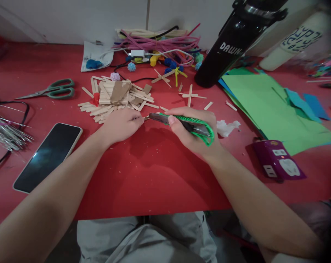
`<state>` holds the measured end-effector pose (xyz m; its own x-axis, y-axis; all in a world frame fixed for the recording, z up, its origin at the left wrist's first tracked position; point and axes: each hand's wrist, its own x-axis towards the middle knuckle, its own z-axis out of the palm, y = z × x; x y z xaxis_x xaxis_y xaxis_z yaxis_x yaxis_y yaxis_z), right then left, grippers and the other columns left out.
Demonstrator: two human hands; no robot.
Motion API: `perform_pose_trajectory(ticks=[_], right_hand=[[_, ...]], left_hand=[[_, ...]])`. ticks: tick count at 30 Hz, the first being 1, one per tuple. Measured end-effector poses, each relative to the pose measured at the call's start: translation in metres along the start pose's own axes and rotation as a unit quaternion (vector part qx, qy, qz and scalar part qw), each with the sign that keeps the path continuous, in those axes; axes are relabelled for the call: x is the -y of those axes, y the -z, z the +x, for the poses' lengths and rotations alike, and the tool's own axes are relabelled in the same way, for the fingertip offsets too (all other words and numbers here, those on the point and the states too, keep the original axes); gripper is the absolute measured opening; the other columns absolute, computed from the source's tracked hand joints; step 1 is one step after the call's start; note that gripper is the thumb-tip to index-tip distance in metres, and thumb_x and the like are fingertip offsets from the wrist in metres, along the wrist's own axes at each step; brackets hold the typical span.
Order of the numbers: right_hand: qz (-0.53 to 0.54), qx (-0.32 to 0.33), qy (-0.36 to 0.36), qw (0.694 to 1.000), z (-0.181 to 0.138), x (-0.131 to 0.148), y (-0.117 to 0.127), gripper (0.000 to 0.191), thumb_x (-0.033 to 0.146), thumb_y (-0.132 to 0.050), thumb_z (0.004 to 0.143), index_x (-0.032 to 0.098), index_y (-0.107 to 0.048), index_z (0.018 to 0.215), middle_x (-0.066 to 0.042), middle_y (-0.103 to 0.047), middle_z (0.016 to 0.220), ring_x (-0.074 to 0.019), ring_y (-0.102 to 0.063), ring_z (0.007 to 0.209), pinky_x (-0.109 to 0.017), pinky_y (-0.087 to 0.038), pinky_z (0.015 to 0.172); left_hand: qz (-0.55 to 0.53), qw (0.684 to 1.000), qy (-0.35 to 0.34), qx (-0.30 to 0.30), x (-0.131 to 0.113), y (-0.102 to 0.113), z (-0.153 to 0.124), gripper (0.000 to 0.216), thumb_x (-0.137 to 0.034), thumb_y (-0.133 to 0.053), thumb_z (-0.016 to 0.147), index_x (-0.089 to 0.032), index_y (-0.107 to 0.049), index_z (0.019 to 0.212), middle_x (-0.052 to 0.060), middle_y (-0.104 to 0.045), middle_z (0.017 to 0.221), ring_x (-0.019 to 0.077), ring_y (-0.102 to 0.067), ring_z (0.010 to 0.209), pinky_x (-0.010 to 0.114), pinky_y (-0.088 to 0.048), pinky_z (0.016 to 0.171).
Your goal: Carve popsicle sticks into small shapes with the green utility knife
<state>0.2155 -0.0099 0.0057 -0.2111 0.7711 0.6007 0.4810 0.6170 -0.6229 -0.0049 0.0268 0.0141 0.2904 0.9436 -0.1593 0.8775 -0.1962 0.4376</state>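
Observation:
My right hand [191,129] is wrapped round a green utility knife [190,125], whose blade tip points left toward my left hand [121,124]. My left hand is curled closed on the red table [143,171], its fingertips pinched at the blade tip on something too small to make out. Just beyond my left hand lies a heap of wooden craft sticks [116,96] with a piece of brown cardboard on top.
Green-handled scissors [51,90] and a dark phone [48,155] lie at left, with silver wires [4,131] at the far left. A black bottle [231,45], green and blue paper sheets [275,109], a purple power adapter [277,164] and pipe cleaners [160,42] stand behind and right.

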Motion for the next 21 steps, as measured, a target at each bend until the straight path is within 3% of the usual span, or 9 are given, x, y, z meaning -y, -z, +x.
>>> perform_pose_trajectory(ticks=[8, 21], right_hand=[[0.020, 0.029, 0.046, 0.998, -0.0006, 0.0021, -0.0002, 0.012, 0.021, -0.061, 0.090, 0.021, -0.071, 0.096, -0.003, -0.077, 0.083, -0.0144, -0.071, 0.069, -0.025, -0.056, 0.064], [-0.005, 0.011, 0.100, 0.995, -0.0007, 0.0012, -0.0032, 0.009, 0.019, -0.063, 0.087, 0.022, -0.069, 0.093, -0.004, -0.078, 0.086, -0.0142, -0.070, 0.066, -0.026, -0.057, 0.064]], left_hand=[[0.055, 0.998, 0.020, 0.013, -0.0076, 0.0018, -0.0025, 0.035, -0.042, -0.043, 0.087, -0.020, -0.063, 0.069, 0.004, -0.061, 0.069, 0.0192, -0.053, 0.068, 0.032, -0.031, 0.061], [0.050, 0.999, 0.022, 0.006, -0.0052, -0.0007, -0.0008, 0.034, -0.039, -0.041, 0.088, -0.020, -0.065, 0.071, 0.005, -0.066, 0.077, 0.0197, -0.056, 0.074, 0.032, -0.033, 0.062]])
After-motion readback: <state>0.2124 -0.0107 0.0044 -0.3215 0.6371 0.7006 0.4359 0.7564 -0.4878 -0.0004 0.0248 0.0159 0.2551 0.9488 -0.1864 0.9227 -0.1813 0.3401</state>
